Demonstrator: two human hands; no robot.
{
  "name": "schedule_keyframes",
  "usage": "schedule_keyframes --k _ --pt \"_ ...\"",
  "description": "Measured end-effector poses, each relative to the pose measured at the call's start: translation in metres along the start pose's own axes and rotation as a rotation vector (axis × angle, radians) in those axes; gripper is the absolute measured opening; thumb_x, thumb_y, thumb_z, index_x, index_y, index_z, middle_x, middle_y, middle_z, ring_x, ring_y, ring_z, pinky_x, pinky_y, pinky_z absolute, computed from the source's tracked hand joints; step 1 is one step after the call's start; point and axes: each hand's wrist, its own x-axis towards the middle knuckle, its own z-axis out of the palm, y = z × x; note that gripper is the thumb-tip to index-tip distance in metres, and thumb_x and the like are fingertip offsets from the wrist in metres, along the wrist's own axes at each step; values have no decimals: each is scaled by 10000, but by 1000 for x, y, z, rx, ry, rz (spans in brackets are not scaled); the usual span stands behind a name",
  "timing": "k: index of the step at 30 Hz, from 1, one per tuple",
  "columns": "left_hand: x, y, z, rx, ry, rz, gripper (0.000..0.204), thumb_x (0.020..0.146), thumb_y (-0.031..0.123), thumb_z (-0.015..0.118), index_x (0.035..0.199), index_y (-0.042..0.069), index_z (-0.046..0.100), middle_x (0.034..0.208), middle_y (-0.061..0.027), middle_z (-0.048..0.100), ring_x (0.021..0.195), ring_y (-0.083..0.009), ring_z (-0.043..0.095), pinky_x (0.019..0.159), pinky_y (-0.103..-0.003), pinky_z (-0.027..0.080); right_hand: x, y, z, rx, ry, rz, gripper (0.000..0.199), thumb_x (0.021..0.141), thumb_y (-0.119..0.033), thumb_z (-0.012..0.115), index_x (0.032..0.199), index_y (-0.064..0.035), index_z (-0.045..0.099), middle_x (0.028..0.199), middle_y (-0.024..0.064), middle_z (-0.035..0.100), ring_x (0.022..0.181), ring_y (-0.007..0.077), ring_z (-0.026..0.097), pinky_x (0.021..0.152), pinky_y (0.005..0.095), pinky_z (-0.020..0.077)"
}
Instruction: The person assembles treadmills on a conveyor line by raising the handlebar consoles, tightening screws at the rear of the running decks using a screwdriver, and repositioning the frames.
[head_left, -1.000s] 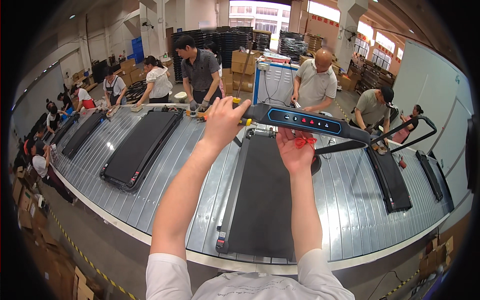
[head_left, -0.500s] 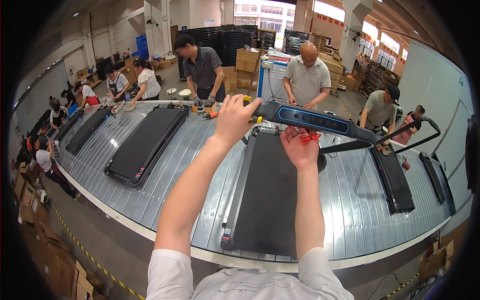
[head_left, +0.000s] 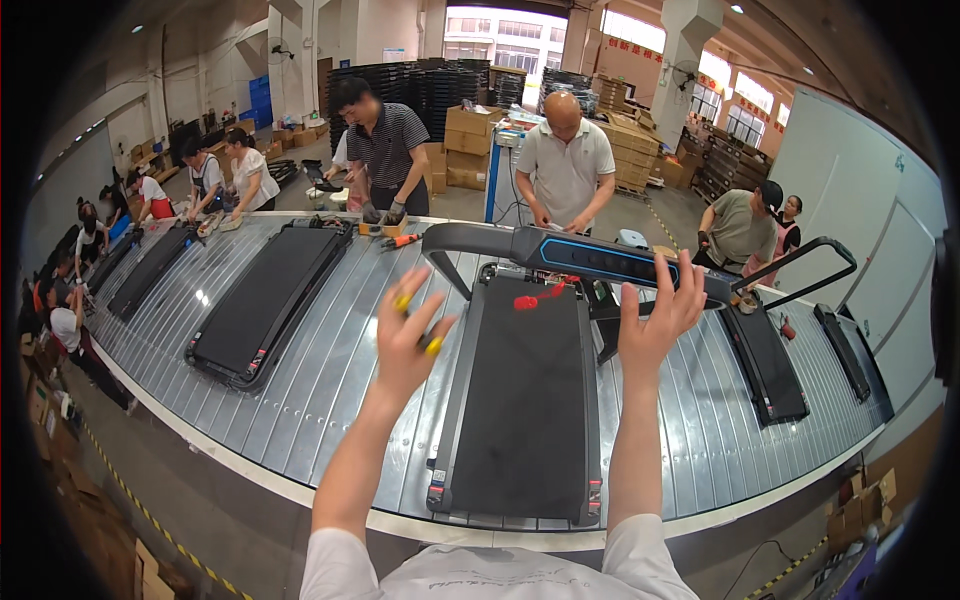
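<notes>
A treadmill with a black belt [head_left: 522, 400] lies lengthwise before me. Above its far end stands its dark handrail frame with a blue-edged console [head_left: 600, 258]. My left hand [head_left: 405, 350], slightly blurred, is left of the belt, its fingers curled round a small tool with yellow-and-black handles [head_left: 433, 346]; its working end is hidden. My right hand [head_left: 658, 318] has its fingers spread at the console's right part; whether it touches the console I cannot tell. A red strip, perhaps a tie or cord [head_left: 528, 302], shows over the far end of the belt, apart from both hands.
More treadmills [head_left: 275, 295] [head_left: 765, 360] lie along the slatted metal conveyor [head_left: 300, 420]. Across it, one person [head_left: 568, 165] faces me and another [head_left: 385, 150] bends over a small box. An orange-and-black tool [head_left: 402, 241] rests near that box. Several other people stand along the line.
My left hand has pulled back from the console, down and left, with the yellow-handled tool. My right hand has risen rightward, away from the red strip. The view has shifted slightly.
</notes>
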Motion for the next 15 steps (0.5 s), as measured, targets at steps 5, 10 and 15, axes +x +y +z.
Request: schedule_keyframes --k 5,10,15 --pt "-206 -12 -63 169 -101 -554 279 732 78 723 999 49 648 1172 -176 534 1103 -356 469 918 -433 374 14 31 39 -171 -90 19 354 790 -451 637 1014 -177 659 1142 2 572 1173 255 441 1042 478 167" --pt "-380 28 -117 271 -380 -906 253 719 92 720 961 59 654 1025 -175 545 989 -354 503 838 -420 420 104 82 108 -198 -45 27 391 740 -548 643 921 -205 692 1025 -17 623 1063 198 505 990 442 228" --pt "-433 63 -157 277 -619 -1232 289 736 186 704 990 54 662 901 -172 612 845 -336 603 758 -382 487 154 112 180 -187 -365 213 598 730 -734 497 968 -226 701 1117 26 606 1177 216 431 1034 474 168"
